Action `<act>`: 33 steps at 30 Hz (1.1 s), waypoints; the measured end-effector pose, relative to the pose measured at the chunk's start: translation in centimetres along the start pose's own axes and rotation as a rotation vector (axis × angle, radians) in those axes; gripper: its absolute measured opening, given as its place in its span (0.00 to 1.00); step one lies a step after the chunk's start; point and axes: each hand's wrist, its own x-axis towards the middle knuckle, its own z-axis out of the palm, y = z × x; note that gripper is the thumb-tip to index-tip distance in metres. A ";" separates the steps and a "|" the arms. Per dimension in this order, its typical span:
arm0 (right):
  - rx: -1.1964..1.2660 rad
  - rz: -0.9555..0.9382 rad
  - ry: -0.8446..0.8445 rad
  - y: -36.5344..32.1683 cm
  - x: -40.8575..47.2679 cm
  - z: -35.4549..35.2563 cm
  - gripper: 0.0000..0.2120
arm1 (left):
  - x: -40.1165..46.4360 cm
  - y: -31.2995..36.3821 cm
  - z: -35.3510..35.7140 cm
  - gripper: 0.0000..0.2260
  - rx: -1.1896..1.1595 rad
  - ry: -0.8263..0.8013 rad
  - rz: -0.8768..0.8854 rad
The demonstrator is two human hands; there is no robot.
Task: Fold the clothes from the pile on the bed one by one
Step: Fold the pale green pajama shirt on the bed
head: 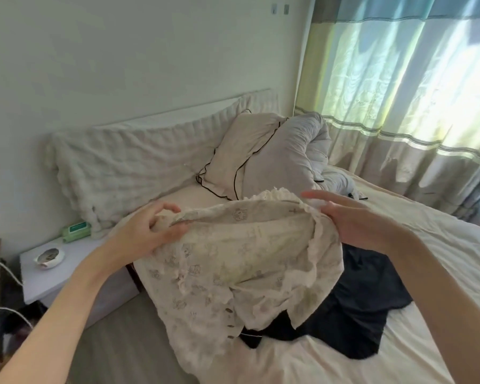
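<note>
Left hand: left hand [153, 231] grips the upper left edge of a cream printed garment [233, 261], fingers curled into the cloth.
Right hand: right hand [352, 220] holds the lace-trimmed upper right edge.
Garment: held up, hanging over a dark garment [363, 309] on the bed [432, 259].
Background: pillow [233, 159], nightstand [67, 273], curtain [413, 79].

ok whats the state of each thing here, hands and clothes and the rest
left hand: fingers curled, gripping the cream garment's edge
right hand: holding the garment's other edge, fingers partly hidden
cream garment: held up, unfolded, lower part draped onto the bed
dark garment: lying crumpled on the bed, unfolded
pillow: propped upright
curtain: drawn shut
wipes pack: lid closed
</note>
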 end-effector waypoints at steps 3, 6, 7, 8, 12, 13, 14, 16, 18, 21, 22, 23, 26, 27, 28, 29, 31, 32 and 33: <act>0.189 -0.071 -0.156 0.5 -2.9 -0.1 0.28 | -3.1 0.0 -1.9 0.32 -0.362 -0.233 -0.002; 0.106 -0.128 -0.107 0.5 -5.1 2.2 0.33 | -5.6 0.6 -2.9 0.24 -0.336 -0.216 0.090; 0.028 -0.161 -0.036 0.4 -5.7 3.3 0.30 | -6.3 1.1 -2.9 0.20 -0.301 -0.148 0.124; -0.055 -0.217 0.040 0.2 -6.2 4.5 0.27 | -6.6 1.4 -2.7 0.13 -0.263 -0.069 0.165; -0.265 -0.398 0.270 0.0 -7.9 7.7 0.25 | -8.4 1.2 -2.4 0.16 -0.159 0.159 0.247; -0.264 -0.414 0.276 0.0 -8.1 8.1 0.25 | -8.9 1.3 -2.6 0.09 -0.169 0.172 0.235; -0.242 -0.423 0.259 0.1 -8.3 8.4 0.25 | -9.4 1.0 -2.9 0.01 -0.193 0.173 0.226; -0.140 -0.404 0.177 0.4 -8.4 9.1 0.25 | -9.9 0.7 -3.3 0.14 -0.287 0.167 0.219; -0.008 -0.347 0.117 1.1 -7.8 10.0 0.24 | -10.2 0.6 -3.5 0.26 -0.415 0.156 0.190; 0.169 -0.265 0.125 2.4 -6.4 11.0 0.25 | -10.3 0.4 -3.2 0.31 -0.462 0.169 0.147; 0.217 -0.241 0.111 2.8 -6.0 11.2 0.26 | -10.3 0.0 -3.1 0.27 -0.465 0.170 0.126; 0.229 -0.209 0.097 3.2 -5.7 11.5 0.27 | -10.2 -0.2 -3.1 0.22 -0.471 0.168 0.087; -0.206 -0.162 0.189 4.1 -5.1 12.4 0.29 | -10.1 -0.5 -3.3 0.12 -0.521 0.171 0.032; -0.349 -0.166 0.239 4.2 -4.9 12.8 0.29 | -10.1 -0.5 -3.4 0.10 -0.531 0.166 0.023; -0.430 -0.192 0.302 4.5 -4.6 13.1 0.27 | -10.0 -0.9 -3.5 0.09 -0.532 0.163 0.019; -0.455 -0.244 0.362 4.7 -4.4 13.6 0.23 | -10.0 -1.2 -3.6 0.09 -0.538 0.157 0.015; -0.408 -0.359 0.450 4.9 -4.1 14.5 0.11 | -10.1 -1.6 -3.9 0.13 -0.567 0.144 0.016; -0.340 -0.384 0.470 5.0 -4.0 14.8 0.09 | -10.1 -1.8 -4.0 0.18 -0.568 0.145 0.017; -0.223 -0.373 0.468 4.9 -4.1 14.9 0.11 | -10.1 -2.0 -4.1 0.20 -0.568 0.149 0.013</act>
